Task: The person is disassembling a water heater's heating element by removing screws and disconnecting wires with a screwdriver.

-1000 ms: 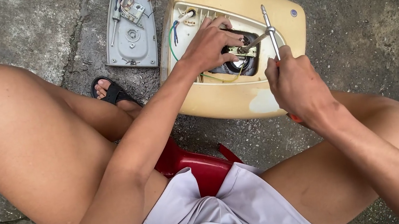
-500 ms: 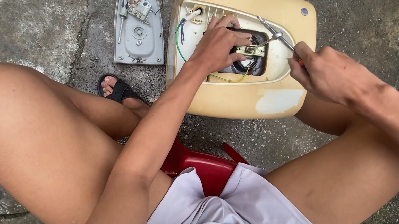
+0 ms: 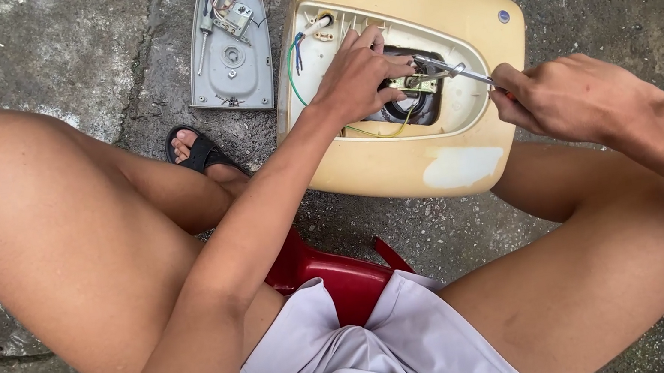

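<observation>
We note the cream appliance housing (image 3: 422,148) lies open on the concrete, closer and more centred than a second ago. Our left hand (image 3: 360,79) stays pressed inside its cavity, fingers spread, bracing parts. Our right hand (image 3: 570,97), shifted rightward, is clamped on the screwdriver (image 3: 455,74); its tip now meets the inner bracket.

Cream appliance housing (image 3: 441,162) lies open on concrete; metal screwdriver (image 3: 454,72) angled into its cavity.
</observation>
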